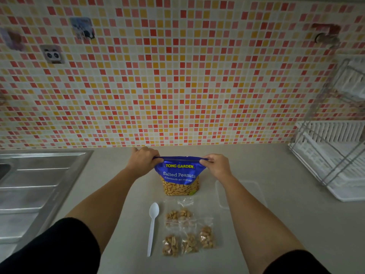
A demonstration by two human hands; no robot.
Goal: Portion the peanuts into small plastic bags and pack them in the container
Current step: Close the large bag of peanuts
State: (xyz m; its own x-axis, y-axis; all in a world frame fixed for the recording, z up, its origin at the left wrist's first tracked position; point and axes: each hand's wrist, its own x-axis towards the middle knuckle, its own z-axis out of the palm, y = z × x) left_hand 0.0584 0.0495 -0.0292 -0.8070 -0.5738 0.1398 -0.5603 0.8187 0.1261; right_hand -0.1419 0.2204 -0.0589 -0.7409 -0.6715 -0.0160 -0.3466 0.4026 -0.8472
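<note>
While left hand (143,161) and right hand (217,165) pinch the peanut bag (178,176) at its top corners, 4 filled bags (178,215) likely await packing into the container (245,192)

The person wears a plain black top with short sleeves. The left sleeve (59,248) and the right sleeve (296,264) are the same dark cloth, each ending in a rounded hem. Below them both forearms are bare, and the left hand (143,160) and right hand (217,166) are ungloved
</note>
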